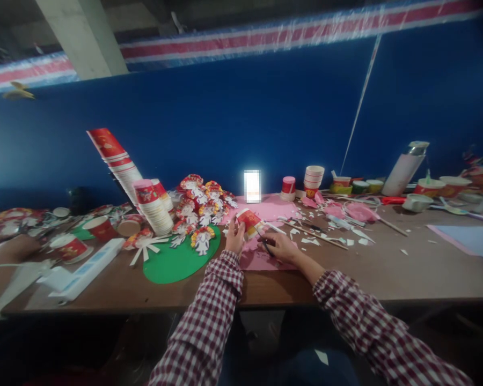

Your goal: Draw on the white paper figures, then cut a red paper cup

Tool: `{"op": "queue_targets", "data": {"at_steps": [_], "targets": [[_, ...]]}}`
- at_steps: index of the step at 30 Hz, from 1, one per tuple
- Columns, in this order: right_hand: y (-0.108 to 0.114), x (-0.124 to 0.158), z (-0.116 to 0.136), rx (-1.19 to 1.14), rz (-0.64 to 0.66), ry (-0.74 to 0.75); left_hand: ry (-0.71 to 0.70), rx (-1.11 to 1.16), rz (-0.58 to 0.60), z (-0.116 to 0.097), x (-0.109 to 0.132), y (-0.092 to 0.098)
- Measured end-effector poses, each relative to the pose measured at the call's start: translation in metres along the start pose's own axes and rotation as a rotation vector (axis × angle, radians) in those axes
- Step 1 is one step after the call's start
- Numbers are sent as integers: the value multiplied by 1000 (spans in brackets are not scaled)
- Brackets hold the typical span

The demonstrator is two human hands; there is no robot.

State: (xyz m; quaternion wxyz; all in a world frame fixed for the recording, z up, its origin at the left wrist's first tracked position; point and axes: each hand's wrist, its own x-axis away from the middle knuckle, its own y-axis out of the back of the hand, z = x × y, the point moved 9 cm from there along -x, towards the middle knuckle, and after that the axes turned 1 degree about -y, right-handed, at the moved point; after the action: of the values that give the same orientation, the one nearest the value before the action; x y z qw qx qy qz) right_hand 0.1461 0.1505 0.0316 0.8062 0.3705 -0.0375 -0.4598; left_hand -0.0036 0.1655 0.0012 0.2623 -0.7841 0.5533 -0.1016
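My left hand grips a red paper cup with a yellow and white lower part, tilted on its side above pink paper. In my right hand is a pair of dark scissors, its blades up against the cup's near right side. Whether the blades are inside the cup wall I cannot tell. White and pink paper scraps lie just to the right of my hands. To the left, a green oval sheet carries several paper figures with red and yellow tops.
Tall leaning cup stacks stand at left, near a long white box. Another person's hand is at far left. A glowing light sits at the back. Thin sticks, a white flask and several tubs are at right.
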Motion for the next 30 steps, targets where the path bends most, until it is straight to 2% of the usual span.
{"op": "queue_targets", "data": {"at_steps": [12, 16, 21, 30], "targets": [[0, 0, 2, -64, -9, -5, -54, -76, 12, 2, -4, 5], [1, -2, 4, -130, -24, 0, -76, -163, 56, 1, -3, 0], [4, -2, 6, -119, -40, 4, -120, -250, 60, 2, -7, 4], [6, -1, 8, -132, -57, 34, -78, -267, 76, 3, -4, 1]]}}
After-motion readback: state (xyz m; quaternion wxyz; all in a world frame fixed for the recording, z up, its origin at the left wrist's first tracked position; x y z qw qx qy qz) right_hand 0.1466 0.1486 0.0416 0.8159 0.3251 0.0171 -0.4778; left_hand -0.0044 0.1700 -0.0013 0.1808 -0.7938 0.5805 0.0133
